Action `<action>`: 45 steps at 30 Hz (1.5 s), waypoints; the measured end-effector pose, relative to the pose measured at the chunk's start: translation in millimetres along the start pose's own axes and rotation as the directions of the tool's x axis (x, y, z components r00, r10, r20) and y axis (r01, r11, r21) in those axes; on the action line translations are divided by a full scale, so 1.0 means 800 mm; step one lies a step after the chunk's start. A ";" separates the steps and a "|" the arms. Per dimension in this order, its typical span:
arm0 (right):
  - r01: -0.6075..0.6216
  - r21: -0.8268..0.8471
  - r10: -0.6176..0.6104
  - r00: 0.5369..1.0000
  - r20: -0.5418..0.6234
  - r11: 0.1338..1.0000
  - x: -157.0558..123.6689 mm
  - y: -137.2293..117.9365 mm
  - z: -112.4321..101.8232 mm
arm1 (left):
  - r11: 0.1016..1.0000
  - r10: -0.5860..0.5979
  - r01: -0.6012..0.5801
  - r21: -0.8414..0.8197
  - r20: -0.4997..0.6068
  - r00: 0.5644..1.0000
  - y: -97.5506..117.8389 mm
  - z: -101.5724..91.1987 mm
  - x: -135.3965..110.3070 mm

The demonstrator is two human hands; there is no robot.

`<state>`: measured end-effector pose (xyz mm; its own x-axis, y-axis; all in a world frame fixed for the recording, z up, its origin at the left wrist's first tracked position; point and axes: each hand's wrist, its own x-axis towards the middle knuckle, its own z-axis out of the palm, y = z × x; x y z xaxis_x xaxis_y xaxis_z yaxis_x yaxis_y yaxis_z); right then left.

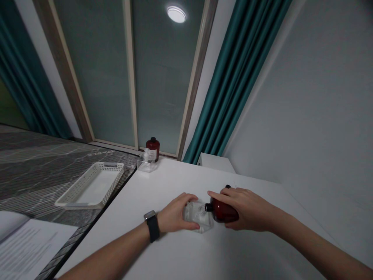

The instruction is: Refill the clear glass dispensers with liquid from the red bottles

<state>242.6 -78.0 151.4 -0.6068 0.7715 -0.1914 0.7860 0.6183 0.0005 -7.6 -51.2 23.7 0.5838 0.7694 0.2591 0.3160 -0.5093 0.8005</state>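
My left hand (174,214) is wrapped round a small clear container (199,217) standing on the white table (180,252). My right hand (243,208) grips a dark red bottle (222,210), tipped on its side with its open neck pointing left over the clear container. The bottle's mouth is right at the container's top. A black watch (152,225) is on my left wrist. Whether liquid is flowing, I cannot tell.
A second dark red bottle (152,148) stands at the table's far edge behind a small clear box (147,165). A white perforated tray (93,185) lies on the dark marbled surface to the left. Printed paper (26,243) lies bottom left. Teal curtains (233,77) hang behind.
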 end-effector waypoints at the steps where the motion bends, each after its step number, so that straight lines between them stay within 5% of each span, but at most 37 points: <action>1: -0.001 0.002 0.001 1.000 0.002 1.000 0.000 0.000 0.000 | 1.000 -0.001 0.001 -0.001 0.003 1.000 0.000 0.000 0.000; 31: -0.121 0.091 0.122 0.993 -0.006 0.988 0.001 -0.005 -0.002 | 1.000 0.002 -0.002 0.005 0.021 1.000 -0.003 0.001 0.001; 45: -0.069 0.100 0.071 0.997 -0.007 0.993 0.002 -0.005 -0.005 | 1.000 -0.007 0.007 -0.002 0.023 1.000 -0.001 0.000 0.001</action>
<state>238.0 -79.0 155.1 -0.5506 0.8142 -0.1842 0.8341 0.5451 -0.0843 -7.5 -49.9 23.2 0.5990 0.7636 0.2411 0.3184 -0.5034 0.8032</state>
